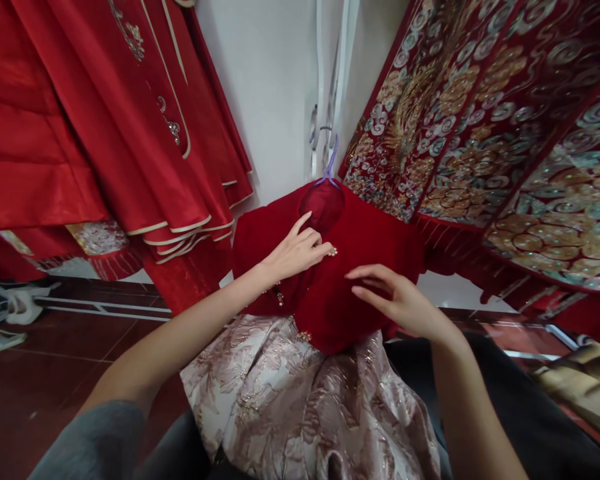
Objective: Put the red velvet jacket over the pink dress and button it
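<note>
A dark red velvet jacket (365, 247) hangs on a purple hanger (330, 167) over a pale pink and gold brocade skirt (300, 400). My left hand (295, 250) rests on the jacket's front near the collar, thumb and fingers pinched at a small gold button (333, 251). My right hand (400, 300) lies lower on the jacket's right front, fingers stretched and slightly curled over the cloth. More gold buttons (304, 337) run down the jacket's edge.
Plain red robes with cream trim (130, 120) hang at the left. Heavily embroidered red and gold garments (505, 133) hang at the right. A white wall (270, 87) stands behind. Dark red floor tiles (45, 373) and white shoes (10, 307) lie at lower left.
</note>
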`<action>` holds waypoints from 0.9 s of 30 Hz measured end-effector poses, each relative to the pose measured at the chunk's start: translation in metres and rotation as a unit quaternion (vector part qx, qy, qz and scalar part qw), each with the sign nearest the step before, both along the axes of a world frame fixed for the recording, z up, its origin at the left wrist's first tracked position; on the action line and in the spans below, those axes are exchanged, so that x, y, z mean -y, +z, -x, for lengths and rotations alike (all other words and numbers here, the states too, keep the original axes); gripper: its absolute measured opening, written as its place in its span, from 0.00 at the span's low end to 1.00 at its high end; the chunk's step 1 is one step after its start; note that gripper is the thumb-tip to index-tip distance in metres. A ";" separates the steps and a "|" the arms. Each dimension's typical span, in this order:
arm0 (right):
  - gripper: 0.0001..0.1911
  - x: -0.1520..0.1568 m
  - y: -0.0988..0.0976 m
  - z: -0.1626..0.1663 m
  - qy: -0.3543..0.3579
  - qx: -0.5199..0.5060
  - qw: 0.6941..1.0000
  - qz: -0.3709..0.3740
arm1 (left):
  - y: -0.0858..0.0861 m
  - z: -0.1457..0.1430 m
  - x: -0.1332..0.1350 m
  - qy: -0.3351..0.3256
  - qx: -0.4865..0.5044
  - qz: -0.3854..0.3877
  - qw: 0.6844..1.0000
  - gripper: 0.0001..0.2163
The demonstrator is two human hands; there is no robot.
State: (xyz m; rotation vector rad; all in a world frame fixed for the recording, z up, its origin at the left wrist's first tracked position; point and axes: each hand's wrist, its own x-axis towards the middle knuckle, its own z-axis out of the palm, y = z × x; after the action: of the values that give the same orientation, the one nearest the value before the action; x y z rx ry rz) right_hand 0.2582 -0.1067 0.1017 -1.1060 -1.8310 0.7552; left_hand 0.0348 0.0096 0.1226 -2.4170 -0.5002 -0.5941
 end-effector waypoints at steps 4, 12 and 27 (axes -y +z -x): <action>0.19 -0.028 0.007 0.049 -0.067 -0.110 0.984 -0.125 | 0.007 -0.002 0.004 0.076 0.010 0.047 0.996 0.16; 0.49 -0.051 -0.009 0.108 -0.210 0.018 0.978 0.003 | 0.013 0.025 0.013 0.266 -0.134 0.077 0.952 0.11; 0.27 -0.047 0.043 -0.031 -0.380 0.385 0.837 -0.087 | 0.046 0.089 -0.049 0.264 0.018 0.145 0.953 0.16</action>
State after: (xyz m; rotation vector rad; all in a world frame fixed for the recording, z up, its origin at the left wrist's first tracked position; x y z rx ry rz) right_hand 0.2890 -0.0595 0.1448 -2.0038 -1.7464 -0.3916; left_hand -0.0545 0.0582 0.1684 -2.3836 -1.2732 -0.3444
